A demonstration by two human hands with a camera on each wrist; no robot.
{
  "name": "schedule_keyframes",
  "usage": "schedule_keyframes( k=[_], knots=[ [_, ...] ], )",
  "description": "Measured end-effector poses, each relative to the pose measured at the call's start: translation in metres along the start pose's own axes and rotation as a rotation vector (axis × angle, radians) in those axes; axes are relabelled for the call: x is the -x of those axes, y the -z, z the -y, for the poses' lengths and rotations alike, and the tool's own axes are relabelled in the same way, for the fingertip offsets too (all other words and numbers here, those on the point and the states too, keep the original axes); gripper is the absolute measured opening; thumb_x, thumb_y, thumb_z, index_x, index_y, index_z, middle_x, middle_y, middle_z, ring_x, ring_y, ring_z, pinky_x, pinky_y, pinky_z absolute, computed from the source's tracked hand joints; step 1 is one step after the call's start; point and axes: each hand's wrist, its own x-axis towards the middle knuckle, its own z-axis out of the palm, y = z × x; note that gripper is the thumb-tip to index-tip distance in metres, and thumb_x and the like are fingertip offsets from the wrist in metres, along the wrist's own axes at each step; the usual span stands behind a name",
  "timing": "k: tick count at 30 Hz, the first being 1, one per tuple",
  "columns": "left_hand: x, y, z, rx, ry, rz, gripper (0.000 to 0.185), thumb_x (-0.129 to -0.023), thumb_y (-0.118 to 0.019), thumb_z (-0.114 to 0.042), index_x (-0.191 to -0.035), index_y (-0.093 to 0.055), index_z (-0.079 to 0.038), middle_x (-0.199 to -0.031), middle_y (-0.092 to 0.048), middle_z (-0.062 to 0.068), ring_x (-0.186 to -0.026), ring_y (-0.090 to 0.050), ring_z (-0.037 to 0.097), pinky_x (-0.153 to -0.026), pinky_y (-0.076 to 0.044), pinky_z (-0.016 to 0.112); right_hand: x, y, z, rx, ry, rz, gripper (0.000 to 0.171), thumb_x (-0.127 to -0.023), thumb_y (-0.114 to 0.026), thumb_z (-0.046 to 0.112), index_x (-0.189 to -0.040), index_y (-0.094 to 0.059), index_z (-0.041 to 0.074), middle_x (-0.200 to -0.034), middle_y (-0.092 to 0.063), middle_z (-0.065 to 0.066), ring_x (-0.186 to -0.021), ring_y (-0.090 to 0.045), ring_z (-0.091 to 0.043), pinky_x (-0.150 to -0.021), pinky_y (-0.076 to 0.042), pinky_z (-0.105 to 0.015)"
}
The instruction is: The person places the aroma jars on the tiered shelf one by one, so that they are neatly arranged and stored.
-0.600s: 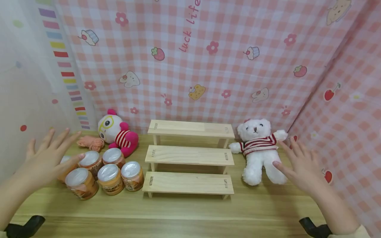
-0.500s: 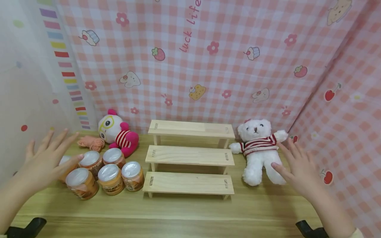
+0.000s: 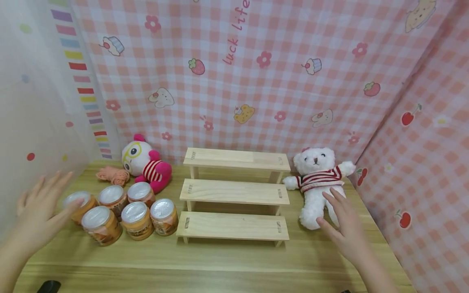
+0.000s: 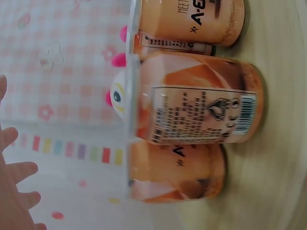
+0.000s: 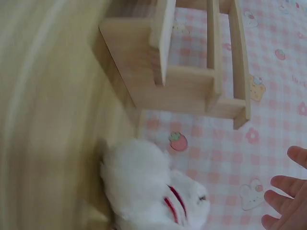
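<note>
My left hand (image 3: pixel 43 213) hovers with fingers spread at the left of the head view, nearest to several orange canisters with clear lids. Its thumb overlaps the leftmost canister (image 3: pixel 78 207); contact cannot be told. In the left wrist view a canister (image 4: pixel 201 103) with a barcode label fills the middle, apart from the fingers. My right hand (image 3: pixel 342 226), also holding nothing, has its fingers extended in front of a white teddy bear (image 3: pixel 318 183) in a striped sweater, hiding part of one leg. Between the hands stands a three-step wooden shelf (image 3: pixel 234 191).
A pink-and-white plush panda (image 3: pixel 146 162) leans at the back left, beside a skein of peach yarn (image 3: pixel 112 175). Checkered cloth (image 3: pixel 220 85) hangs behind and along the right side. The wooden tabletop (image 3: pixel 220 260) runs along the front.
My left hand has moved left and down, uncovering more of the leftmost canister. My right hand has moved left and down, across the bear's leg. The canisters, shelf and toys stay put.
</note>
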Motion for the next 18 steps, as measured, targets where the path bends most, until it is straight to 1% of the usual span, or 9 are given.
schedule_keyframes(
  k=[3,5,6,9,11,13,16,18],
  knots=[
    [0.005,-0.004,0.010,0.044,0.008,-0.044,0.067,-0.097,-0.053,-0.022,-0.152,-0.019,-0.005,-0.153,-0.010,0.030,-0.137,0.006,0.051,-0.099,0.017,0.068,0.005,-0.012,0.002,-0.046,-0.027,-0.001,0.063,-0.085,-0.071,0.012,-0.142,-0.043,0.006,-0.146,-0.034,-0.023,-0.130,-0.029,-0.047,-0.099,-0.022,-0.068],
    [0.008,-0.007,0.016,0.085,0.019,-0.060,0.066,-0.098,-0.052,-0.019,-0.152,-0.018,-0.003,-0.152,-0.012,0.032,-0.136,0.003,0.054,-0.099,0.014,0.070,0.008,-0.020,0.002,-0.081,-0.051,-0.002,0.064,-0.084,-0.071,0.009,-0.142,-0.042,0.006,-0.146,-0.034,-0.022,-0.130,-0.029,-0.046,-0.098,-0.025,-0.068],
    [0.009,-0.008,0.018,0.110,0.028,-0.065,0.065,-0.098,-0.051,-0.018,-0.152,-0.017,-0.002,-0.151,-0.012,0.033,-0.135,0.001,0.055,-0.099,0.012,0.071,0.010,-0.024,0.003,-0.101,-0.062,-0.001,0.065,-0.084,-0.071,0.009,-0.142,-0.042,0.006,-0.147,-0.033,-0.022,-0.131,-0.028,-0.046,-0.098,-0.024,-0.068],
    [0.014,-0.014,0.028,0.185,0.066,-0.071,0.066,-0.099,-0.049,-0.016,-0.152,-0.013,-0.001,-0.150,-0.010,0.035,-0.133,-0.002,0.058,-0.100,0.005,0.072,0.014,-0.036,0.003,-0.150,-0.075,-0.008,0.065,-0.082,-0.072,0.006,-0.141,-0.043,0.004,-0.145,-0.035,-0.024,-0.130,-0.028,-0.047,-0.097,-0.025,-0.070],
    [0.017,-0.018,0.034,0.234,0.099,-0.080,0.066,-0.099,-0.048,-0.015,-0.152,-0.011,-0.001,-0.150,-0.010,0.036,-0.132,-0.005,0.060,-0.100,0.002,0.072,0.017,-0.044,0.004,-0.173,-0.086,-0.005,0.066,-0.082,-0.073,0.006,-0.141,-0.044,0.005,-0.145,-0.035,-0.024,-0.130,-0.029,-0.047,-0.097,-0.026,-0.068],
    [0.021,-0.023,0.040,0.260,0.126,-0.095,0.066,-0.100,-0.048,-0.014,-0.152,-0.011,-0.002,-0.149,-0.011,0.036,-0.132,-0.006,0.059,-0.102,0.001,0.070,0.020,-0.050,0.005,-0.191,-0.096,0.001,0.067,-0.081,-0.074,0.005,-0.141,-0.044,0.005,-0.144,-0.035,-0.025,-0.129,-0.030,-0.046,-0.097,-0.027,-0.066],
    [0.026,-0.030,0.046,0.301,0.169,-0.107,0.066,-0.100,-0.047,-0.015,-0.152,-0.010,0.000,-0.148,-0.012,0.038,-0.132,-0.006,0.058,-0.104,0.000,0.068,0.026,-0.060,0.004,-0.190,-0.123,0.017,0.068,-0.081,-0.075,0.006,-0.142,-0.043,0.007,-0.145,-0.036,-0.022,-0.132,-0.031,-0.034,-0.106,-0.028,-0.044],
    [0.030,-0.035,0.048,0.323,0.198,-0.104,0.065,-0.101,-0.047,-0.016,-0.152,-0.008,0.001,-0.147,-0.011,0.038,-0.133,-0.005,0.057,-0.104,0.001,0.067,0.029,-0.066,0.003,-0.186,-0.137,0.022,0.069,-0.080,-0.075,0.005,-0.142,-0.043,0.007,-0.145,-0.036,-0.021,-0.132,-0.032,-0.029,-0.107,-0.028,-0.040]
  ],
)
